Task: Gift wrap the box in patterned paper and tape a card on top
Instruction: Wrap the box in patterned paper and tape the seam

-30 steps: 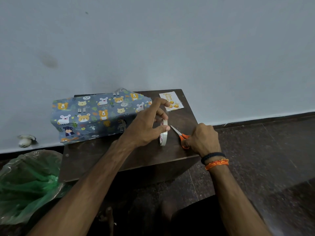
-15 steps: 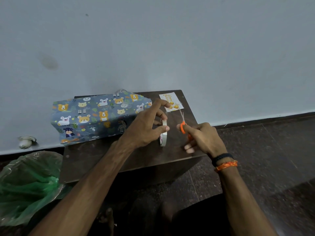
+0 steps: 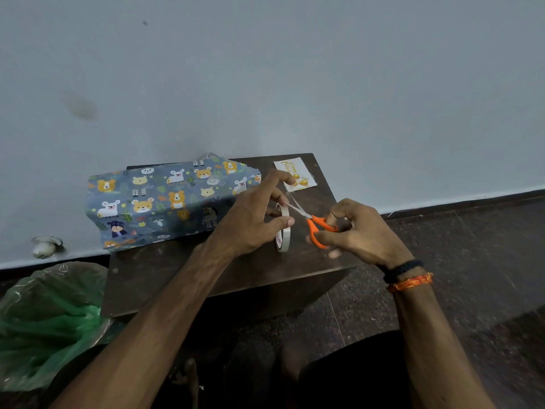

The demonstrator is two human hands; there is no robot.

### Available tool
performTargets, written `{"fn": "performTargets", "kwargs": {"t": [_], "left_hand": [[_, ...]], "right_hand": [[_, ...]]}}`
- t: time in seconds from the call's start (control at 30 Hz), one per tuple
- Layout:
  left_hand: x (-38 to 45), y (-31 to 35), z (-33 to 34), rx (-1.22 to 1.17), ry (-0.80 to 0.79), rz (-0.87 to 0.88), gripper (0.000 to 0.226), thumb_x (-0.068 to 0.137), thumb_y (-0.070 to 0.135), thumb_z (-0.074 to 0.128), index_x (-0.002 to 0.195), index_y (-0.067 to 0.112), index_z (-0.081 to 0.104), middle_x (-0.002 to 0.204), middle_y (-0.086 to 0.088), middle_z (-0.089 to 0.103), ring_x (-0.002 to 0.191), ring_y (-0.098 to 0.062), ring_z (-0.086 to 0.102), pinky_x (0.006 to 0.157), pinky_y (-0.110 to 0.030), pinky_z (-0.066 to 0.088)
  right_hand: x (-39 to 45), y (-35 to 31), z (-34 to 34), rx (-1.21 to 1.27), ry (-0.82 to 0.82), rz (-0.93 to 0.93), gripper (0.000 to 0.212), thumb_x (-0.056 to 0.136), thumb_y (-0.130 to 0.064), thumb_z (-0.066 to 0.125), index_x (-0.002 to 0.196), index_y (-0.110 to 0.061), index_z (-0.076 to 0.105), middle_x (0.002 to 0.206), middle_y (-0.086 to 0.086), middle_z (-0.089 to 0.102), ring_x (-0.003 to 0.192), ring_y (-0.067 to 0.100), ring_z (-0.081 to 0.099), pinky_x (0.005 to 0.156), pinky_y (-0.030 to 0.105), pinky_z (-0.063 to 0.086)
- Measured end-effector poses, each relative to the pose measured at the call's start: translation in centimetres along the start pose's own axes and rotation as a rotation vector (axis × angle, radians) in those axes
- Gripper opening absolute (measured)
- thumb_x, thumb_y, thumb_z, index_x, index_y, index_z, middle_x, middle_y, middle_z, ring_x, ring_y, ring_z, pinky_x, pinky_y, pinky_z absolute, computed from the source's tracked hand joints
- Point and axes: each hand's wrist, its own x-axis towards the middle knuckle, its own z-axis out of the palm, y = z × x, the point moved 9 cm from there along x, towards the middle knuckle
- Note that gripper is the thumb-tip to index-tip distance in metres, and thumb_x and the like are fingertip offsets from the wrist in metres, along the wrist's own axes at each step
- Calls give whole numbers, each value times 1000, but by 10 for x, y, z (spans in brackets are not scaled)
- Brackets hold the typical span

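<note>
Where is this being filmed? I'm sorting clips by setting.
Probably a plain room at home, worked at floor level: a low dark wooden table pushed against a bare painted wall, a dark speckled stone floor, and a green plastic bag beside it.

home room | bare wall [image 3: 295,69], stone floor [image 3: 472,261] (dark), low table [image 3: 182,276]

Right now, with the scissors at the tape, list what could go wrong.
1. The orange-handled scissors in the right hand open close to the left hand's fingers; a nick seems possible.
2. The strip drawn from the white tape roll may curl onto itself once cut.
</note>
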Motion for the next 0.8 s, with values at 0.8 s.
{"fn": "performTargets", "kwargs": {"t": [0.8], "left_hand": [[-2,5,4,8,-22,30,62,82,14,82,131,29,48,98,5,63,94,1,63,74,-3,49]], "right_hand": [[4,-12,-8,-183,67,-167,18,77,-21,84,64,-11,75,92,-4,60,83,9,60,74,33,52]]}}
